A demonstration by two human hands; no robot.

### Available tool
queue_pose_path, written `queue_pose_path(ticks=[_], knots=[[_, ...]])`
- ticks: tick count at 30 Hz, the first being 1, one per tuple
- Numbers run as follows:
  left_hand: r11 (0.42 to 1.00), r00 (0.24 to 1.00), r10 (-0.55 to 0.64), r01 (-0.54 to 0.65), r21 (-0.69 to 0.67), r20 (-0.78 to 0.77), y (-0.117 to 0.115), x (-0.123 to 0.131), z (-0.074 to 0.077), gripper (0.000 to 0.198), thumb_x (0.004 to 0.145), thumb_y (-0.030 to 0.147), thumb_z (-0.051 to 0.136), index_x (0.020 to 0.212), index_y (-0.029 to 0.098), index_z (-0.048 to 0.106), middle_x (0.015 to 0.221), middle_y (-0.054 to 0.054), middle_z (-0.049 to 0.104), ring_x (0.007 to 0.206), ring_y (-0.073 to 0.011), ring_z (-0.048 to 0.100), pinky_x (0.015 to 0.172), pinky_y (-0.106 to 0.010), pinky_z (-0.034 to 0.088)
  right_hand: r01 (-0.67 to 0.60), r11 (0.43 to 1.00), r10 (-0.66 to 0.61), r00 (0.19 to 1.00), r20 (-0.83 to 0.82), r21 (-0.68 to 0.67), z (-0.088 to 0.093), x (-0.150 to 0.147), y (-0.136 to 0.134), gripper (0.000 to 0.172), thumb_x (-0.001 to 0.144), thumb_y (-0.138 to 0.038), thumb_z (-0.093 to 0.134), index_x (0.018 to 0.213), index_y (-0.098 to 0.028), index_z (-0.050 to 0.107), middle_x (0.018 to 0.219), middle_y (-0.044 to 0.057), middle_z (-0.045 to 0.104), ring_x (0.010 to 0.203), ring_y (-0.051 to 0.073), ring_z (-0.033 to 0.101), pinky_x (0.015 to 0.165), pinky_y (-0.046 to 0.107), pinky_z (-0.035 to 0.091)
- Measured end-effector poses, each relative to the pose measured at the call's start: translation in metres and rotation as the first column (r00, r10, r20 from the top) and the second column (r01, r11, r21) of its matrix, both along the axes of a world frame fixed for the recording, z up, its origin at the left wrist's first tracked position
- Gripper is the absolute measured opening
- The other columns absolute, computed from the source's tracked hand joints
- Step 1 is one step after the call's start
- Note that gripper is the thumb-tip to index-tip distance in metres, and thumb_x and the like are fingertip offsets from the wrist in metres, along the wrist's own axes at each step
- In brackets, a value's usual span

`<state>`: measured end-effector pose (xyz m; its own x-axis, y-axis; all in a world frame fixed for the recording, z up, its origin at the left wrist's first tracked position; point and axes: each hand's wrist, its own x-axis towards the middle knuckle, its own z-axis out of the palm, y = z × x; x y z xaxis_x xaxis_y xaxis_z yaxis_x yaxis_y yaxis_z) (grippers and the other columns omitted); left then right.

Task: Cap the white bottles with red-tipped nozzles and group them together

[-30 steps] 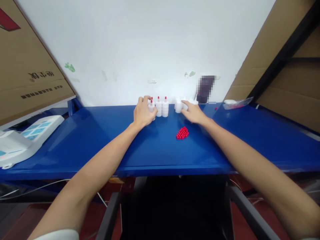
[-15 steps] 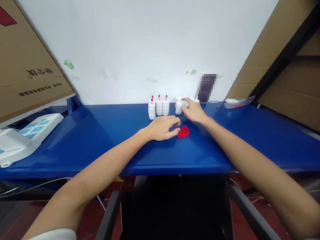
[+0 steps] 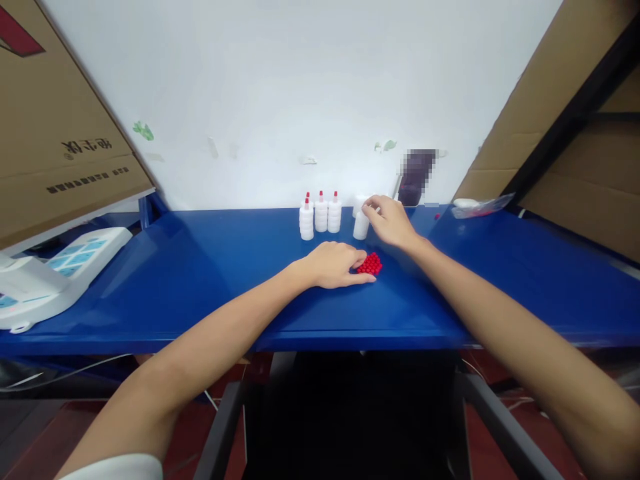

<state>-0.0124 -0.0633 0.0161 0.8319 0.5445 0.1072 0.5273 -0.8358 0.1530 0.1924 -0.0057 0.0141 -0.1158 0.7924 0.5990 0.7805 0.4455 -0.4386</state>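
Since the previous frame, the left hand (image 3: 334,265) has gone further over the pile of red caps (image 3: 371,263), and the front white bottle (image 3: 360,227) has come slightly nearer with the right hand (image 3: 391,222).

Head view: red caps lie in one tight cluster on the bench (image 3: 225,267), centrally, presumably so either hand can get at them. Red-tipped bottles (image 3: 334,213) stand upright in close rows left of the front bottle, seemingly grouped apart from the other white bottles (image 3: 357,205) behind it, which the right hand partly hides.

Left hand: thumb and forefinger apart, thumb stretched along the near edge of the pile, forefinger bent at its left side. No cap seen gripped.

Right hand: fingers together, closed on the top of the front bottle, probably to keep it upright; its neck is hidden.
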Motion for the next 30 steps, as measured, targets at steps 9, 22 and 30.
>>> queue_pose_path(ticks=[9, 22, 30], knots=[[0.999, 0.999, -0.039, 0.038, 0.004, 0.017, -0.0021, -0.0025, 0.0010, 0.035, 0.099, 0.050, 0.050, 0.080, 0.020, 0.048, 0.081, -0.002, 0.065, 0.068, -0.0169, 0.054, 0.060, -0.031, 0.029, -0.086, 0.995, 0.083, 0.996, -0.042, -0.058, 0.0018, -0.0039, -0.0065, 0.044, 0.098, -0.045, 0.045, 0.124, -0.017, 0.066, 0.101, 0.012, 0.074, 0.084, 0.027, 0.065, 0.084, 0.041, 0.048], [0.999, 0.999, -0.029, 0.028, 0.020, 0.046, -0.0016, -0.0021, -0.0018, 0.027, 0.094, 0.039, 0.051, 0.075, 0.020, 0.048, 0.078, -0.001, 0.064, 0.066, -0.0160, 0.052, 0.059, -0.032, 0.027, -0.103, 0.988, 0.103, 0.995, -0.006, -0.113, -0.0018, -0.0037, -0.0053, 0.051, 0.099, -0.047, 0.043, 0.135, -0.016, 0.061, 0.095, 0.010, 0.073, 0.086, 0.029, 0.066, 0.083, 0.041, 0.047], [0.999, 0.999, 0.006, -0.008, 0.044, 0.042, -0.0021, -0.0018, -0.0016, 0.031, 0.095, 0.044, 0.050, 0.077, 0.020, 0.055, 0.078, -0.002, 0.066, 0.068, -0.0178, 0.056, 0.060, -0.032, 0.029, -0.118, 0.987, 0.116, 0.993, -0.023, -0.107, -0.0030, -0.0039, -0.0056, 0.059, 0.099, -0.049, 0.044, 0.146, -0.015, 0.051, 0.097, 0.011, 0.072, 0.084, 0.030, 0.067, 0.084, 0.044, 0.050]])
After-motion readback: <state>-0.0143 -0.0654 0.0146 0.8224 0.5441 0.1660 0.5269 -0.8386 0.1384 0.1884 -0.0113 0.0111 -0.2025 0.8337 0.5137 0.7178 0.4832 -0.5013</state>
